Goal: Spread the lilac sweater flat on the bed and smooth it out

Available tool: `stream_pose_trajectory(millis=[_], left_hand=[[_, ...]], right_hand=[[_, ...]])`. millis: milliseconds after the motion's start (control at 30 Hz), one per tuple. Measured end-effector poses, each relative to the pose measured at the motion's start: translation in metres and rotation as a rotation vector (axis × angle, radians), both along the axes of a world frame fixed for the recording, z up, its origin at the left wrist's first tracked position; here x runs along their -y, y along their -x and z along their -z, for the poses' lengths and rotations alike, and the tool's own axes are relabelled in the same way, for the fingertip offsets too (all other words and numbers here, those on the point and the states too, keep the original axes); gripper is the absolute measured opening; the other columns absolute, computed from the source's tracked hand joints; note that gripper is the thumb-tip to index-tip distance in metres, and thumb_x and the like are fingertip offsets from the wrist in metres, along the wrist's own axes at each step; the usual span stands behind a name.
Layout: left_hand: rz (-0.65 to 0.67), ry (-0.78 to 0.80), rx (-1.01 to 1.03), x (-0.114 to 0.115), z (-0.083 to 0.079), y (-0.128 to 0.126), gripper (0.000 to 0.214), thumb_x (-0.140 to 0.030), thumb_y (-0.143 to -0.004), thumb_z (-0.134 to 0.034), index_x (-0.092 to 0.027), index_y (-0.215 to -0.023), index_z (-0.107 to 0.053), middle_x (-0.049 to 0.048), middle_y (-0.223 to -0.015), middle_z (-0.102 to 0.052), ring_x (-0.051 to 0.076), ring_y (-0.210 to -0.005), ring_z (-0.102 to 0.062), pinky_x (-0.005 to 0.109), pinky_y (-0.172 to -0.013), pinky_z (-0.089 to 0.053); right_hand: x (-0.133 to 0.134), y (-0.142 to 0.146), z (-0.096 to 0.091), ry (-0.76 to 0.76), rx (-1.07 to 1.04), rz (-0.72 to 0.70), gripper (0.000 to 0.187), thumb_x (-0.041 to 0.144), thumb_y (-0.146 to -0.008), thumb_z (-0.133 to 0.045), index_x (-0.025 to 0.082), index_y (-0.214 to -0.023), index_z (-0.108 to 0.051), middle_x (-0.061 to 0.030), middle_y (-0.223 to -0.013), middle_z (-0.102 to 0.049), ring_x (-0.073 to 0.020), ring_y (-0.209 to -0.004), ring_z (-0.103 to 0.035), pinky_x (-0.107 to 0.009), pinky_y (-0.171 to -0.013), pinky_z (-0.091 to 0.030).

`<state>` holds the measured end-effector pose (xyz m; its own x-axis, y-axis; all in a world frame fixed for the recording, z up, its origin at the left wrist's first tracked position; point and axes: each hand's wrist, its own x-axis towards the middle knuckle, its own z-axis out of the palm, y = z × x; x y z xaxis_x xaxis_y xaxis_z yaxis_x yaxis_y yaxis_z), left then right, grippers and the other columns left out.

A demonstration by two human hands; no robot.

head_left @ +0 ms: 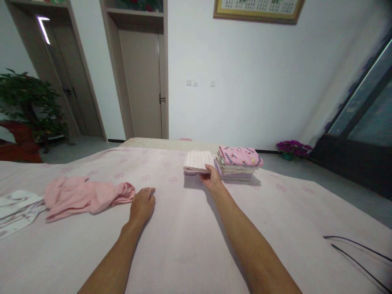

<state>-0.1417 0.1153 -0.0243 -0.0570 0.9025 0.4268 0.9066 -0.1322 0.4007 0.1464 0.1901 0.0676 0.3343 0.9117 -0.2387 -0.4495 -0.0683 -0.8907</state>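
Observation:
My right hand grips the near right edge of a folded cream striped cloth, thumb on top and fingers underneath. Layers show along the cloth's front edge; whether they belong to one piece I cannot tell. Just to its right stands a stack of folded clothes, topped by a pink printed piece with dark lettering. My left hand rests on the bedspread with nothing visible in it, thumb apart from its partly hidden fingers. Left of it lies a crumpled pink garment, its right end close to the hand.
A white patterned garment lies at the far left of the pink bedspread. Two thin dark curved rods or cords reach in at lower right. Beyond the bed are a closed door, a potted plant and purple flowers.

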Motion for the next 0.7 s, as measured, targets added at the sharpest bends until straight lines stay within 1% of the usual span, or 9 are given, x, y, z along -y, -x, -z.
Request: stream_pose_trajectory(millis=[100,167,233,300,367,400,467,567,700], left_hand=[[-0.028,0.015,0.137,0.000,-0.001,0.003,0.041,-0.022,-0.089,-0.043,-0.015,-0.123,-0.065,0.0132,-0.125,-0.066,0.027,-0.120,-0.059,0.041,-0.106,-0.044],[-0.050,0.005,0.227,0.001,-0.002,0.004,0.043,-0.025,-0.089,-0.042,-0.016,-0.125,-0.063,0.0132,-0.125,-0.066,0.027,-0.119,-0.059,0.042,-0.104,-0.045],[-0.063,-0.030,0.321,0.002,-0.004,0.004,0.043,-0.027,-0.090,-0.042,-0.016,-0.126,-0.063,0.0131,-0.125,-0.066,0.027,-0.119,-0.059,0.042,-0.104,-0.045],[-0.053,-0.066,0.401,0.003,-0.004,0.004,0.042,-0.031,-0.090,-0.043,-0.017,-0.124,-0.064,0.0126,-0.125,-0.066,0.027,-0.119,-0.059,0.042,-0.104,-0.045],[-0.011,-0.070,0.465,0.004,-0.005,0.004,0.041,-0.033,-0.088,-0.045,-0.018,-0.121,-0.065,0.0118,-0.123,-0.067,0.026,-0.117,-0.060,0.042,-0.103,-0.046],[0.015,-0.053,0.501,0.005,-0.006,0.004,0.040,-0.034,-0.087,-0.046,-0.018,-0.118,-0.066,0.0115,-0.122,-0.068,0.026,-0.115,-0.061,0.042,-0.103,-0.046],[0.067,0.007,0.593,0.008,-0.007,0.004,0.038,-0.036,-0.085,-0.050,-0.019,-0.114,-0.068,0.0105,-0.119,-0.070,0.026,-0.112,-0.064,0.041,-0.102,-0.046],[0.150,0.083,0.734,0.017,-0.011,0.003,0.035,-0.038,-0.081,-0.056,-0.020,-0.107,-0.071,0.0089,-0.115,-0.073,0.026,-0.111,-0.065,0.042,-0.102,-0.046],[0.269,0.119,0.858,0.036,-0.016,0.003,0.038,-0.045,-0.080,-0.061,-0.020,-0.107,-0.072,0.0101,-0.115,-0.074,0.026,-0.112,-0.066,0.041,-0.102,-0.046]], right_hand=[[0.038,-0.003,0.007,-0.047,-0.072,-0.117,0.016,0.034,-0.083,-0.068,0.022,-0.089,-0.059,-0.0019,-0.075,-0.065,-0.0163,-0.073,-0.063,-0.028,-0.064,-0.058],[0.065,-0.011,0.019,-0.021,0.008,-0.242,0.027,0.044,-0.083,-0.068,0.021,-0.096,-0.061,-0.0055,-0.087,-0.067,-0.0186,-0.079,-0.064,-0.031,-0.067,-0.058],[0.087,-0.021,0.031,0.029,0.367,-0.214,0.036,0.049,-0.084,-0.064,0.020,-0.103,-0.062,-0.0086,-0.099,-0.066,-0.0217,-0.089,-0.064,-0.035,-0.073,-0.057],[0.103,-0.030,0.036,-0.048,0.829,-0.063,0.039,0.046,-0.084,-0.062,0.019,-0.112,-0.063,-0.0119,-0.115,-0.062,-0.0254,-0.108,-0.059,-0.039,-0.090,-0.052],[0.111,-0.034,0.034,-0.196,1.214,0.053,0.042,0.043,-0.085,-0.060,0.019,-0.120,-0.062,-0.0132,-0.126,-0.058,-0.0269,-0.122,-0.051,-0.040,-0.104,-0.042],[0.112,-0.033,0.030,-0.250,1.350,0.064,0.042,0.042,-0.087,-0.058,0.020,-0.122,-0.061,-0.0129,-0.127,-0.058,-0.0269,-0.124,-0.049,-0.040,-0.107,-0.038],[0.110,-0.028,0.022,-0.241,1.516,0.012,0.039,0.044,-0.090,-0.055,0.021,-0.121,-0.063,-0.0116,-0.120,-0.061,-0.0267,-0.118,-0.052,-0.039,-0.104,-0.038],[0.103,-0.019,0.010,-0.091,1.599,-0.065,0.035,0.042,-0.086,-0.061,0.021,-0.114,-0.067,-0.0107,-0.111,-0.065,-0.0266,-0.107,-0.056,-0.036,-0.092,-0.041],[0.101,-0.009,0.003,-0.022,1.620,-0.011,0.021,0.028,-0.083,-0.061,0.020,-0.099,-0.071,-0.0120,-0.103,-0.067,-0.0263,-0.102,-0.057,-0.034,-0.085,-0.041]])
